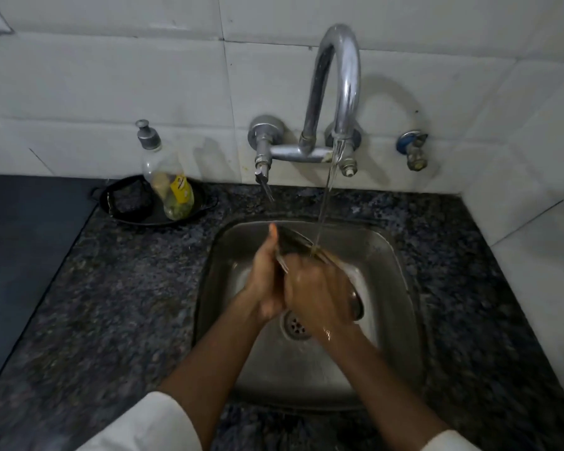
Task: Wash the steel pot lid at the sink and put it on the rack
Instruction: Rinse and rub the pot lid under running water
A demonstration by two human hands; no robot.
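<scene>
The steel pot lid (295,244) is held tilted on edge over the steel sink (394,255), under a thin stream of water from the curved tap (339,76). My left hand (264,271) grips the lid's left rim, thumb up. My right hand (319,294) lies flat over the lid's face and hides most of it; it is blurred by motion. Only the lid's upper part and a bit of its lower right edge show. No rack is in view.
The sink drain (295,325) lies below my hands. A black pan (205,198) at the back left holds a dark scrubber (129,200) and a clear soap bottle (168,183). Dark granite counter (111,288) surrounds the sink; white tiled walls stand behind and right.
</scene>
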